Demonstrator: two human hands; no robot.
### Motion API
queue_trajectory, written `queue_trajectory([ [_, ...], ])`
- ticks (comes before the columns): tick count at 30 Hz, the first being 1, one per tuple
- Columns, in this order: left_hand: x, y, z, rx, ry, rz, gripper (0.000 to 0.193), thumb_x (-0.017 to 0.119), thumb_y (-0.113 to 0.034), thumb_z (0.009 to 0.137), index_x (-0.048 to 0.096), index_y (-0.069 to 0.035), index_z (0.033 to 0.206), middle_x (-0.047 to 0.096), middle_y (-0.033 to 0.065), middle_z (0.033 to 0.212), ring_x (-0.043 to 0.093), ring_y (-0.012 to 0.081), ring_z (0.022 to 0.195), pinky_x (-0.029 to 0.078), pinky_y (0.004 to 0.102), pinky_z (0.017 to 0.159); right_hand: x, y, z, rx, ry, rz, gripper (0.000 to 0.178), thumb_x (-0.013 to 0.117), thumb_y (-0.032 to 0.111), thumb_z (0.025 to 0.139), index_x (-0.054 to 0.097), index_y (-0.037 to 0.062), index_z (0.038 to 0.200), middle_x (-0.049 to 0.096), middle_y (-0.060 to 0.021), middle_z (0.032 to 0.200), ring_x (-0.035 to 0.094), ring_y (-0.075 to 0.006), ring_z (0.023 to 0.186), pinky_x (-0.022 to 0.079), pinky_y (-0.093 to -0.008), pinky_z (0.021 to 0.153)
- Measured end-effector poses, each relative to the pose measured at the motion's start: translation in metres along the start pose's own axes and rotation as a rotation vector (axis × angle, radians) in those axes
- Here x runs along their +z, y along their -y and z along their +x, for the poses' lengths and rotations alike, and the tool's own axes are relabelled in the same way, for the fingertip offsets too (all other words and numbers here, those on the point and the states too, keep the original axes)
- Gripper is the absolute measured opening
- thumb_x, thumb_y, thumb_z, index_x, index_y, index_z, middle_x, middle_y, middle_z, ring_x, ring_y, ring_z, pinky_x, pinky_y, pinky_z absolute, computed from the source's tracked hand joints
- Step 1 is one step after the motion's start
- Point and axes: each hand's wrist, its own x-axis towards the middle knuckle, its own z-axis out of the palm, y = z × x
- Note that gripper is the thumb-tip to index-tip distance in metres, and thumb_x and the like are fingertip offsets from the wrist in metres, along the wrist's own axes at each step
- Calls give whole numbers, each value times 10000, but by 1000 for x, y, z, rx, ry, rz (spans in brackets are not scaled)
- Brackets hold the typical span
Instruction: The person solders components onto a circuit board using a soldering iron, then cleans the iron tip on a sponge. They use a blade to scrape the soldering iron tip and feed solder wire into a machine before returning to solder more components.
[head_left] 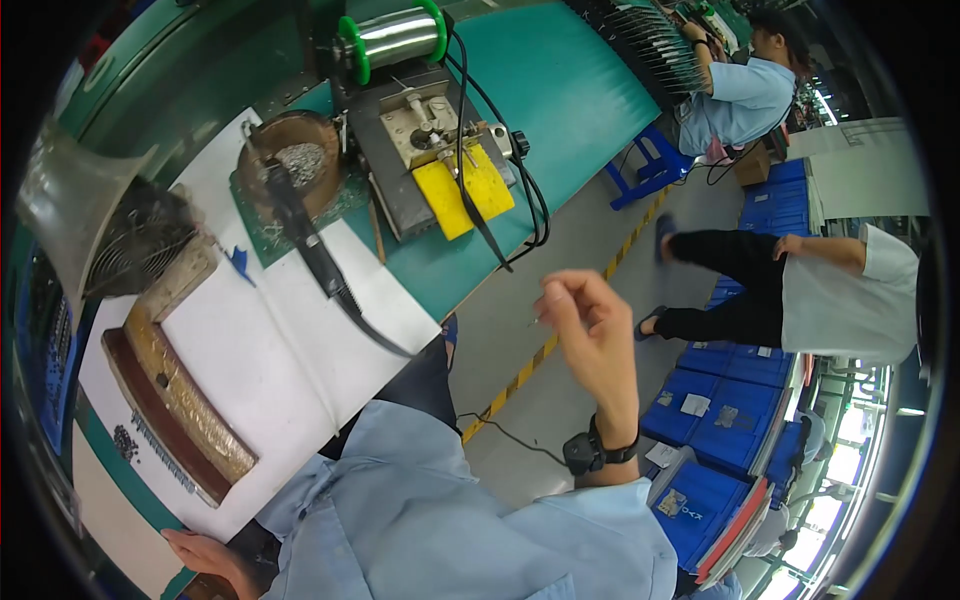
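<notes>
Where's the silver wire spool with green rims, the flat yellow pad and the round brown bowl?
Silver wire spool with green rims (402,40): head view, on its silver middle.
Flat yellow pad (438,200): head view, on its left part.
Round brown bowl (302,128): head view, on its upper wall.

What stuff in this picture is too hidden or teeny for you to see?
All in the head view:
- Whether the right hand pinches something tiny: too small and blurred.
- What is under the left hand: the hand itself hides it.
- What the small dark pieces are: too small.
- The shapes of the silvery bits in the brown bowl: too small.
- The head of the person in the white shirt: lost at the dark right rim.
</notes>
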Motion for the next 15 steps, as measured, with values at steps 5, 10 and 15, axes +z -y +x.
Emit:
queue_trajectory([
  [5,10,12,7,212,-149,123,501,415,-371,1026,577,104,1024,598,221,995,498,263,841,431,356,793,-21,-7,90,-196,-96,-107,182,599,182,953,617,2,931,608,0,754,548,-49,690,421,-189,637],
  [10,6,-4,0,168,-127,291,538,412,-397,1023,570,107,1121,608,263,1048,503,285,859,436,375,833,-23,-13,171,-174,-119,-103,245,594,210,959,609,16,811,560,18,654,489,-42,605,387,-185,593],
  [15,9,-23,-11,202,-53,326,523,405,-384,1031,568,113,1034,601,238,932,458,266,776,431,378,767,-13,-36,181,-114,-121,-38,320,576,223,969,582,28,716,518,29,601,437,-37,558,351,-196,538],
])
